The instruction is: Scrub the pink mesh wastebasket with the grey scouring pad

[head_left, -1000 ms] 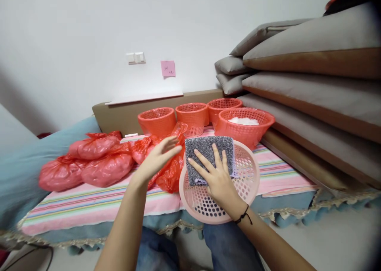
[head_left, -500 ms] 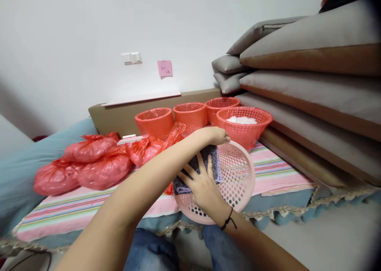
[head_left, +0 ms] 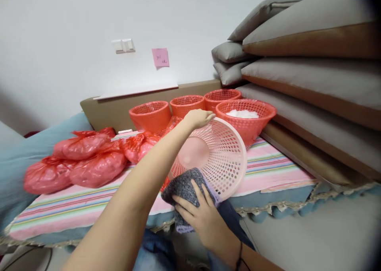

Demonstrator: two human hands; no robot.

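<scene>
My left hand [head_left: 200, 118] grips the far rim of a pale pink perforated plastic basket [head_left: 230, 175], which is tilted so its inside faces me. A dark grey cloth with lilac edging [head_left: 190, 183] covers part of the near rim. My right hand [head_left: 202, 213], wearing a black cord bracelet, holds the cloth over that rim with its fingers laid across the fabric. Its thumb is hidden. Just behind the pink basket stands a red perforated basket [head_left: 250, 124] with white material inside.
Several tied red plastic bags [head_left: 98, 167] lie on the striped cloth [head_left: 89, 207] at left. More red baskets [head_left: 151, 118] stand along the back. Large grey and brown cushions [head_left: 312, 80] are stacked at right. A pink note [head_left: 160, 58] is stuck to the wall.
The cloth and my right hand have moved from inside the pink basket to its near rim. The basket now tilts more toward me, and my left hand has shifted slightly left and up.
</scene>
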